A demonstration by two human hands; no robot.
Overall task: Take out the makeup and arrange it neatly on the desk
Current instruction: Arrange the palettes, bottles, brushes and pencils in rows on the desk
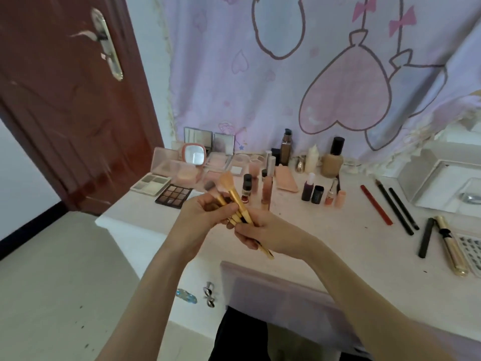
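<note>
Both hands hold a bunch of gold-handled makeup brushes [235,199] above the white desk [325,238]. My left hand [205,212] grips them near the bristle end, my right hand [260,230] near the handle tips. An orange bristle head points up and left. On the desk behind lie eyeshadow palettes [173,195], compacts [166,162] and a small pink mirror [194,154]. Small bottles and lip tubes [260,186] stand in the middle. Taller foundation bottles [331,158] stand at the back. Pencils [395,207], a black tube and a gold mascara tube [450,246] lie at the right.
A pale purple pouch [281,293] lies on the desk's near edge below my hands. A white tray [442,178] sits at the far right. A brown door [65,100] stands at the left. A pink curtain [312,74] hangs behind the desk. Two hair clips [197,295] lie near the front edge.
</note>
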